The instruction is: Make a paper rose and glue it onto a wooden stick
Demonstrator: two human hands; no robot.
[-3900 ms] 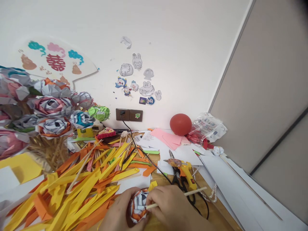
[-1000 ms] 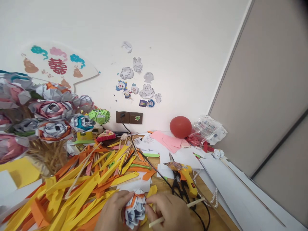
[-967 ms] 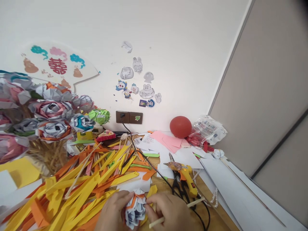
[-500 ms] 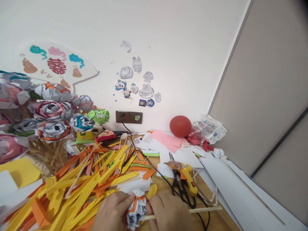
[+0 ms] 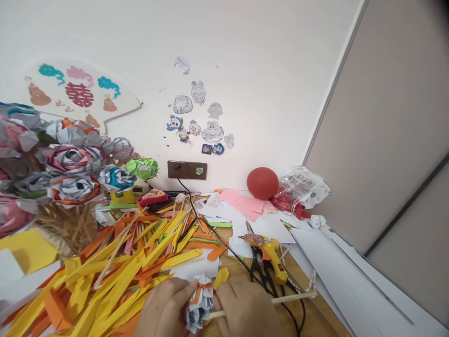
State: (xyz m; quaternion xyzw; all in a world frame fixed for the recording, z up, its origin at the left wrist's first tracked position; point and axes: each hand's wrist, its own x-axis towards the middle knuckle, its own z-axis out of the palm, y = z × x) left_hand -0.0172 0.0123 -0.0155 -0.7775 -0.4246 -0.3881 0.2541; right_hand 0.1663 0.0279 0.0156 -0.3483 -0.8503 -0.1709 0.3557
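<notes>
Your left hand cups the paper rose at the near table edge while your right hand pinches its wooden stick. Keep the stick pressed straight into the rose's base and grip the petals lightly. Left of the rose, paper strips crowd in; just right lie the glue gun and its cord.

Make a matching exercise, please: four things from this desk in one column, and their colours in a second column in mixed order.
Things:
1. balloon
2. glue gun
3. paper flower held between left hand and right hand
4. folded sheets by the balloon

Colours:
A. pink
B. white and orange
C. red
D. yellow

Pairs: 1-C, 2-D, 3-B, 4-A
</notes>
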